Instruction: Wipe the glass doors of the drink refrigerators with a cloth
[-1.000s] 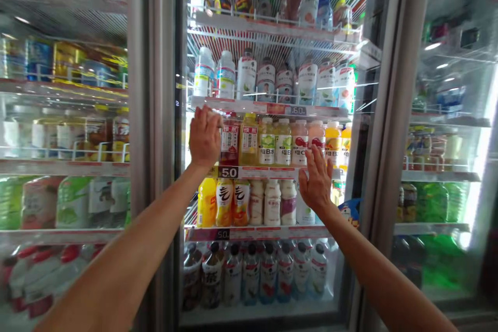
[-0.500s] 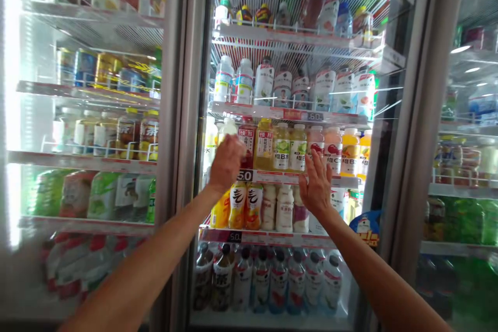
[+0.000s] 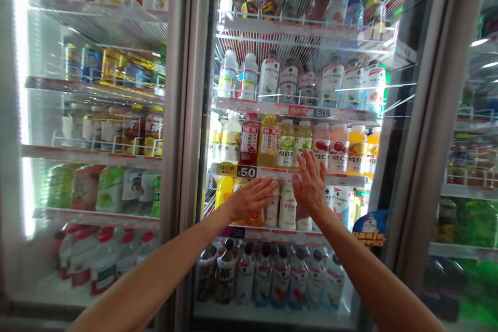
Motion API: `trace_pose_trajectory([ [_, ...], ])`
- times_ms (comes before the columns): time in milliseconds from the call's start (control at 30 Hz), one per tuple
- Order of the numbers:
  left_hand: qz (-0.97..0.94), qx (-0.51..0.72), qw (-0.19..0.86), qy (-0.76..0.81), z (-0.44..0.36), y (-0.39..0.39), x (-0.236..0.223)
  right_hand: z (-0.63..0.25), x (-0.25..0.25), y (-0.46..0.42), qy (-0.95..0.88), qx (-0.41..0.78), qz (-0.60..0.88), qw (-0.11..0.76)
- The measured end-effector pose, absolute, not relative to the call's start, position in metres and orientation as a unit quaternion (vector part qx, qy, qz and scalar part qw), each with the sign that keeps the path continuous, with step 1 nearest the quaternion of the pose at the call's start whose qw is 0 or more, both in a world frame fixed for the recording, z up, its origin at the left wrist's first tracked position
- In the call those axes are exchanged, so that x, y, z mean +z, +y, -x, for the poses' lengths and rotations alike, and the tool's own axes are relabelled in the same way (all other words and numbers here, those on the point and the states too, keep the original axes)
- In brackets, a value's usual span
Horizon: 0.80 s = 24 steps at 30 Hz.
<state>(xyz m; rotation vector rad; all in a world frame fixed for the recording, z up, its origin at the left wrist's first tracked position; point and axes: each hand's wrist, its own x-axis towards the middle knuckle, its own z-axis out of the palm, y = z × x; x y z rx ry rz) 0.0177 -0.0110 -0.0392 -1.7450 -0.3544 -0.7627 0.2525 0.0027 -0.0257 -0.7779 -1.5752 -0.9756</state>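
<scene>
Here, stretches the left forearm [image 3: 155, 275] and right forearm [image 3: 373, 270] forward, with both hands open and bare. Holds the left hand [image 3: 252, 199] just below the black 5.0 price tag [image 3: 246, 172], nearly flat, with straight fingers close together, aimed rightward. Holds the right hand [image 3: 310, 184] farther right of the tag, more upright, leaning left, with fingers slightly parted and aimed up past the tag's level. Cannot tell whether touching any bottle or shelf.

Shows, directly above the tag, a dark red bottle [image 3: 249, 154] with a white label headed in red, and, above and just right of the tag, a clear yellow bottle [image 3: 267, 158] labelled alike. Includes pale green bottles [image 3: 286, 139] farther up and right of the tag, partly covered by the right fingertips. Shows an orange bottle [image 3: 256, 220] below the tag, half hidden by the left hand, and white bottles [image 3: 287, 212] to its lower right.

Leaves a narrow gap between the hands, to the tag's lower right. Has a shelf edge [image 3: 338, 180] level with the tag or slightly lower, one metal door frame [image 3: 197, 36] well left of it and another metal frame [image 3: 426, 140] well right, each crossed low down by a forearm.
</scene>
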Motion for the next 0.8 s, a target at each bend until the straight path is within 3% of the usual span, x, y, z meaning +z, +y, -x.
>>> trace_pose_trajectory([
  [67,0.749,-0.305,0.567,-0.154,-0.012,-0.011,-0.041,-0.25,-0.027,0.003,-0.664,-0.414,0.323,0.533],
  [233,0.586,-0.522,0.538,-0.307,0.018,-0.01,-0.025,-0.256,-0.027,0.009,-0.662,-0.401,0.341,0.533],
  [367,0.719,-0.368,0.557,-0.191,0.002,-0.01,-0.03,-0.256,-0.028,0.009,-0.665,-0.402,0.336,0.531],
  [433,0.729,-0.357,0.553,-0.188,-0.005,-0.008,-0.022,-0.258,-0.029,0.008,-0.664,-0.405,0.331,0.535],
  [533,0.615,-0.513,0.523,-0.292,-0.009,-0.004,0.0,-0.267,-0.029,0.008,-0.658,-0.408,0.332,0.539],
  [600,0.582,-0.552,0.509,-0.311,-0.015,-0.002,0.003,-0.274,-0.029,0.009,-0.651,-0.409,0.338,0.543],
  [733,0.738,-0.344,0.562,-0.147,-0.04,-0.002,-0.015,-0.281,-0.031,0.01,-0.653,-0.411,0.335,0.541],
  [800,0.758,-0.295,0.567,-0.134,-0.046,0.0,-0.012,-0.283,-0.033,0.01,-0.656,-0.411,0.329,0.54],
])
